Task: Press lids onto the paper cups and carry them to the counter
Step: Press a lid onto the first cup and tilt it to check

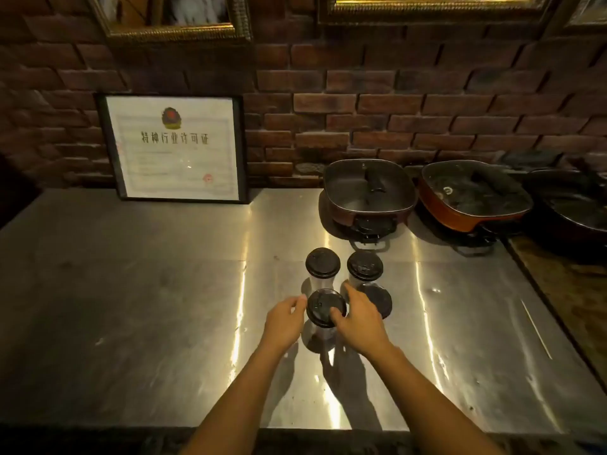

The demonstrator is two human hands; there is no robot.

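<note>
Against the brick wall, the framed licence leans on the steel counter. Its bold heading reads 特种行业许可证 under a round emblem, and the small print is too blurred to read. Forward and right of the licence, four cups stand in a tight square: back-left cup, back-right cup, near-right cup and near-left cup, each under a black lid. The left hand and right hand curl round opposite sides of the near-left cup's lid, the right thumb on top. Right of the licence sit two lidded electric pans. Forward of the licence, broad steel runs to the counter's near edge.
</note>
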